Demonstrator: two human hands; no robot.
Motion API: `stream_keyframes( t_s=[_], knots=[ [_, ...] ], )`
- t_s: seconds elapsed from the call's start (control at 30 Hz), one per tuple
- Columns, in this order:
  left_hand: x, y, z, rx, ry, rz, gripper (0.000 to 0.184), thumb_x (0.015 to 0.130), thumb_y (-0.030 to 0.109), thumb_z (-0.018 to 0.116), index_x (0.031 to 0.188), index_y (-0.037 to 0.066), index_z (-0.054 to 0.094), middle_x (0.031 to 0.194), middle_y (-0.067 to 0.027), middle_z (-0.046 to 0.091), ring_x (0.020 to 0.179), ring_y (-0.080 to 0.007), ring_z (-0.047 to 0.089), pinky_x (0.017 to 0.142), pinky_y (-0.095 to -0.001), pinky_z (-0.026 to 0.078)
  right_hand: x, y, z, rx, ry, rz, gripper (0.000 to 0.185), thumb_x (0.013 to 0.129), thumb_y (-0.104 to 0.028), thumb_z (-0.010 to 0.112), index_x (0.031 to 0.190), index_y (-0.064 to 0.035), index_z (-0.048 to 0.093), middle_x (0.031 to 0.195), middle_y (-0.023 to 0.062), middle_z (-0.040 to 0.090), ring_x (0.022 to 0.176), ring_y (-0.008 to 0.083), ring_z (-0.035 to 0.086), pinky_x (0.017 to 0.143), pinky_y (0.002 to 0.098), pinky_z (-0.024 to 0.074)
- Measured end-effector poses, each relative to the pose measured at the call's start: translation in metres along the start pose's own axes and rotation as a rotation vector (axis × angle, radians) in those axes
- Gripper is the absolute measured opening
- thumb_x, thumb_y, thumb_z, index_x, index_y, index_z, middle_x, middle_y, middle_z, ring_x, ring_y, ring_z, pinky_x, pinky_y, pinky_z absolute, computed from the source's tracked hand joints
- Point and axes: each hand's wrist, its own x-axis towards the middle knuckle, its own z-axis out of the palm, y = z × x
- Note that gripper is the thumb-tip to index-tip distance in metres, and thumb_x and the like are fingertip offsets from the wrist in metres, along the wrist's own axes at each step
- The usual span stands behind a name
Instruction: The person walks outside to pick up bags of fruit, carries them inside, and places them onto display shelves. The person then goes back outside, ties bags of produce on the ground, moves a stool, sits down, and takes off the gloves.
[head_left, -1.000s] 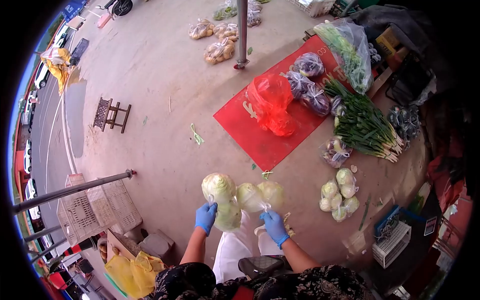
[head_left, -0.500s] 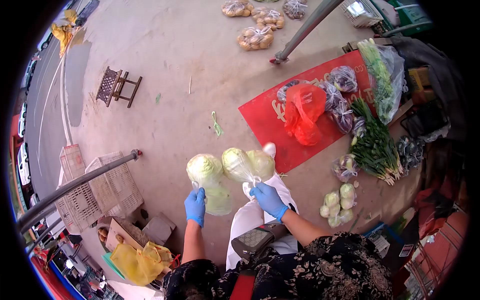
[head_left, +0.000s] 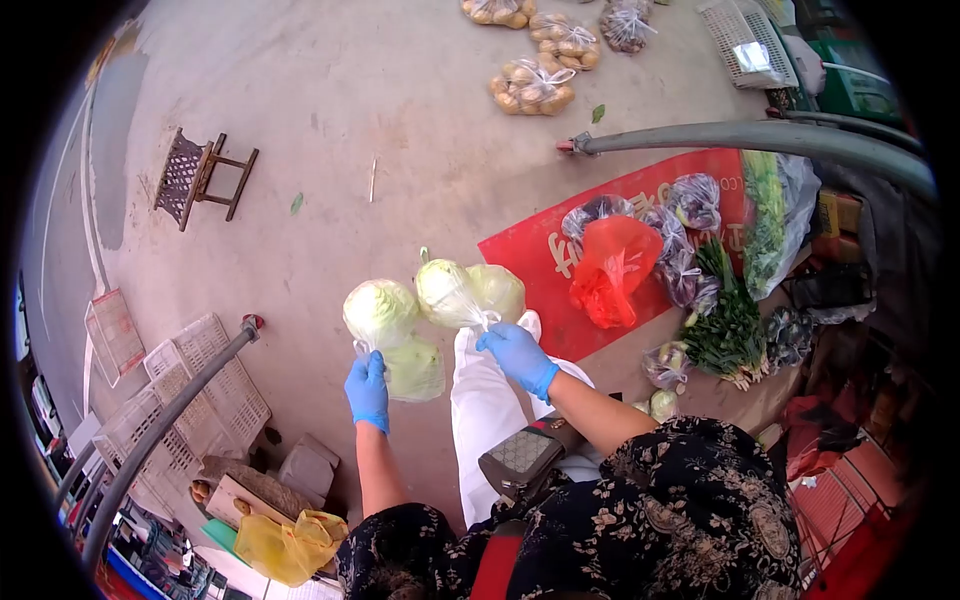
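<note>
My left hand [head_left: 367,392], in a blue glove, is closed on the knotted top of a clear bag of cabbages [head_left: 382,312]; one pale round head and a greener one show in it. The gloved fingers of my right hand [head_left: 518,358] pinch the tied neck of a second bag of cabbages [head_left: 450,293] with two heads. Both bags hang side by side above the ground, in front of my white trousers. To the right, a red plastic bag [head_left: 613,270] and bagged purple vegetables [head_left: 677,262] lie on a red mat [head_left: 522,240].
Bags of potatoes [head_left: 531,88] lie at the top. A metal pole [head_left: 740,134] crosses the upper right, another [head_left: 170,420] the lower left beside white crates [head_left: 215,375]. A small stool [head_left: 195,180] stands on the left. Green leafy bunches [head_left: 727,330] lie at right.
Both hands, still holding the cabbage bags, have moved left and up in view. The view has turned, so the mat, poles and crates have shifted. More cabbages on the ground are now hidden by my arm.
</note>
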Motion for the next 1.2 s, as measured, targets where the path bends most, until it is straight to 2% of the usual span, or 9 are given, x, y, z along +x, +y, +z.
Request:
stream_keyframes(
  t_s=[0.3,0.53,0.57,0.73,0.83,1.03,1.13,1.17,1.2],
  knots=[
    [0.176,0.105,0.06,0.171,-0.232,-0.043,0.03,0.085,0.024,0.055,0.098,-0.003,0.061,0.079,-0.0114,0.064,0.072,-0.0167,0.057,0.067,-0.0319,0.045,0.164,-0.078,-0.054,-0.051,0.125,0.173,0.024,0.075,-0.021,0.057,0.083,0.0009,0.063,0.073,0.012,0.06,0.067,0.0179,0.055,0.063,0.0316,0.0444],
    [0.321,0.172,0.134,0.401,-0.293,-0.056,0.033,0.083,0.027,0.056,0.099,-0.001,0.061,0.086,-0.0186,0.064,0.077,-0.0268,0.061,0.071,-0.0362,0.046,0.309,-0.106,-0.094,0.372,0.287,0.309,0.019,0.072,-0.016,0.059,0.083,-0.0001,0.063,0.065,0.0084,0.057,0.056,0.0161,0.051,0.052,0.032,0.0408],
    [0.342,0.187,0.15,0.405,-0.291,-0.051,0.033,0.083,0.027,0.056,0.1,0.0,0.061,0.087,-0.0188,0.064,0.078,-0.0276,0.061,0.071,-0.0365,0.046,0.352,-0.075,-0.094,0.485,0.347,0.171,0.019,0.071,-0.014,0.061,0.083,-0.0004,0.063,0.065,0.009,0.057,0.055,0.0194,0.052,0.051,0.0343,0.0415],
    [0.438,0.23,0.215,0.56,-0.336,0.018,0.033,0.082,0.028,0.056,0.101,0.001,0.062,0.089,-0.0194,0.064,0.083,-0.0317,0.062,0.073,-0.0384,0.046,0.46,-0.052,-0.132,0.742,0.414,0.452,0.012,0.073,-0.015,0.062,0.08,-0.0056,0.06,0.06,0.0064,0.052,0.046,0.0184,0.048,0.042,0.0345,0.0387],
    [0.52,0.23,0.263,0.485,-0.344,0.145,0.029,0.084,0.023,0.056,0.099,-0.001,0.061,0.076,-0.0087,0.062,0.058,-0.0158,0.055,0.056,-0.0309,0.045,0.473,-0.098,-0.154,0.795,0.46,0.594,0.016,0.075,-0.02,0.064,0.077,-0.0114,0.051,0.054,0.0022,0.042,0.035,0.013,0.036,0.031,0.029,0.0295],
    [0.64,0.242,0.362,0.685,-0.402,0.225,0.027,0.085,0.021,0.052,0.1,0.001,0.061,0.081,-0.0113,0.063,0.066,-0.0189,0.059,0.061,-0.0323,0.046,0.514,-0.125,-0.145,0.739,0.389,0.524,0.013,0.077,-0.022,0.061,0.08,-0.0097,0.059,0.054,0.0004,0.041,0.041,0.0114,0.037,0.036,0.0256,0.0313],
    [0.651,0.251,0.378,1.028,-0.366,0.502,0.026,0.086,0.022,0.05,0.101,0.004,0.061,0.084,-0.014,0.064,0.075,-0.0248,0.062,0.068,-0.0354,0.048,0.532,-0.108,-0.118,0.623,0.319,0.447,0.015,0.079,-0.022,0.058,0.085,-0.0088,0.061,0.056,0.001,0.043,0.045,0.012,0.04,0.039,0.0264,0.0332],
    [0.652,0.258,0.381,0.955,-0.395,0.432,0.026,0.086,0.022,0.05,0.102,0.005,0.061,0.086,-0.0153,0.064,0.079,-0.0268,0.062,0.07,-0.0365,0.048,0.539,-0.102,-0.114,0.55,0.235,0.448,0.028,0.076,-0.021,0.056,0.095,-0.0014,0.061,0.078,0.0136,0.059,0.06,0.0209,0.055,0.053,0.0336,0.0454],
    [0.653,0.262,0.382,0.886,-0.422,0.357,0.026,0.085,0.021,0.05,0.103,0.006,0.061,0.088,-0.0165,0.064,0.082,-0.0288,0.062,0.073,-0.0376,0.047,0.547,-0.095,-0.106,0.505,0.241,0.411,0.028,0.077,-0.021,0.055,0.095,-0.0012,0.061,0.079,0.0135,0.059,0.061,0.0213,0.056,0.054,0.034,0.0456]
  ],
)
